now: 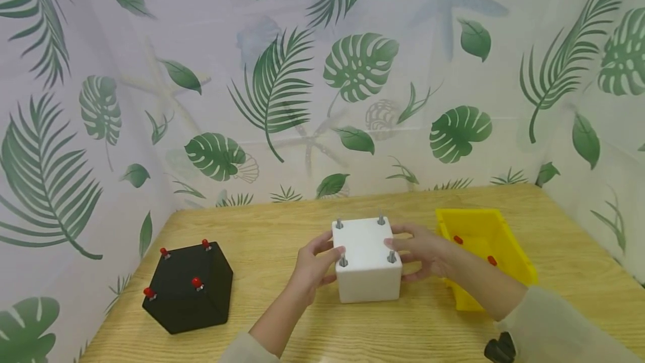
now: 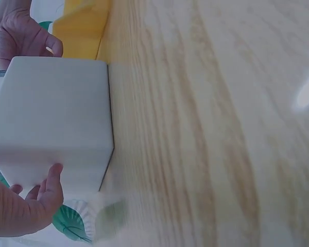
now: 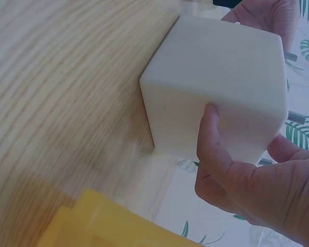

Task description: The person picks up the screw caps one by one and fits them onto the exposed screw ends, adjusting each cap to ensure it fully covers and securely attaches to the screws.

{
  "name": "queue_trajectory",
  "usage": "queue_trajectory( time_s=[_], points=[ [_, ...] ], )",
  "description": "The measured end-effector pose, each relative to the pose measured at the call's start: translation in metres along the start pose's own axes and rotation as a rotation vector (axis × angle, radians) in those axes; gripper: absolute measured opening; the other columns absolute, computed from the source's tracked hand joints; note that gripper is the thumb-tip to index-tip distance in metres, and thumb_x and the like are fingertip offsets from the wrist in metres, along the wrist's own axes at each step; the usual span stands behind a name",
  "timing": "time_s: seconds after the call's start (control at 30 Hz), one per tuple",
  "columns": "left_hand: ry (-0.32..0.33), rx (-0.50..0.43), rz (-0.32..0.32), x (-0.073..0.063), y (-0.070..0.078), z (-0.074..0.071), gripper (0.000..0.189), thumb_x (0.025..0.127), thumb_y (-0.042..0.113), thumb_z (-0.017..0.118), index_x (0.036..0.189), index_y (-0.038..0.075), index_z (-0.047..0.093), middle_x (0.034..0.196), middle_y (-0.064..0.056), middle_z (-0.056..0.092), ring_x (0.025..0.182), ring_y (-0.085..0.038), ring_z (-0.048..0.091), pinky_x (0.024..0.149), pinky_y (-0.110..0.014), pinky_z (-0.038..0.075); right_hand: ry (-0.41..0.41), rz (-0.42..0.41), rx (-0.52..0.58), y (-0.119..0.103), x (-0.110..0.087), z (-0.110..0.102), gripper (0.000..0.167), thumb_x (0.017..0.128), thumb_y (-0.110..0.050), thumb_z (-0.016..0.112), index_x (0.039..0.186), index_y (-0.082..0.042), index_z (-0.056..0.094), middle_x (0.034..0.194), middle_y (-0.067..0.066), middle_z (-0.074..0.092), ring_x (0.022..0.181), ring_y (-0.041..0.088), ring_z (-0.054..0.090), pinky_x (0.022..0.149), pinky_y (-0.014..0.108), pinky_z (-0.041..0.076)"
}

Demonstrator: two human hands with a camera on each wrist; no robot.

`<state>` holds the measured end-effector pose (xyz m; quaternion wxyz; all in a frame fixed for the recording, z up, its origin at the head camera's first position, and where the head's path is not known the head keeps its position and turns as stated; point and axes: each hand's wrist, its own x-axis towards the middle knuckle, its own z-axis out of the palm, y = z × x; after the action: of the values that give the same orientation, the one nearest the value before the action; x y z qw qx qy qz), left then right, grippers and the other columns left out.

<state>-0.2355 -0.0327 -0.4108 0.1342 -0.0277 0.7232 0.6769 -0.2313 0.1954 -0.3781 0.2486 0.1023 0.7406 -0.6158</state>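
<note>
A white box (image 1: 367,284) with a metal threaded stud standing at each corner of its top sits on the wooden table. My left hand (image 1: 313,265) holds its left side, thumb on the top edge. Against the opposite side my right hand (image 1: 422,251) grips it, the thumb also resting on top near a stud (image 1: 391,257). In the left wrist view the box's plain side face (image 2: 56,103) lies between both hands. From the right wrist, fingers (image 3: 210,134) press on the box's side and several studs (image 3: 297,117) point away from it. The studs carry no caps.
To the left stands a black box (image 1: 188,273) with red caps (image 1: 197,283) on its corner studs. At the right, a yellow bin (image 1: 519,251) holds red caps (image 1: 492,261); my right forearm passes over its near-left part. A leaf-patterned curtain (image 1: 302,99) borders the table's back and sides.
</note>
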Motion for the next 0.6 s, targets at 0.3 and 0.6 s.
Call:
queue_trajectory(
  time_s=[0.3,0.6],
  points=[
    [-0.015,0.010,0.018,-0.018,-0.004,-0.001,0.057,0.086,0.022,0.068,0.139,0.011,0.047,0.134,-0.015,0.050,0.105,-0.026,0.059,0.079,-0.044,0.055,-0.006,-0.016,0.000,0.010,-0.011,0.003,0.069,0.090,-0.033,0.063,0.144,-0.009,0.028,0.132,0.023,0.044,0.108,0.034,0.055,0.075,0.047,0.056],
    [-0.024,0.000,0.043,-0.029,-0.009,-0.003,0.059,0.087,0.019,0.068,0.139,0.009,0.045,0.134,-0.018,0.048,0.104,-0.026,0.059,0.077,-0.043,0.056,-0.009,-0.038,0.000,0.018,-0.018,0.006,0.070,0.088,-0.034,0.066,0.142,-0.008,0.030,0.130,0.025,0.044,0.105,0.033,0.057,0.072,0.047,0.056]
  ],
)
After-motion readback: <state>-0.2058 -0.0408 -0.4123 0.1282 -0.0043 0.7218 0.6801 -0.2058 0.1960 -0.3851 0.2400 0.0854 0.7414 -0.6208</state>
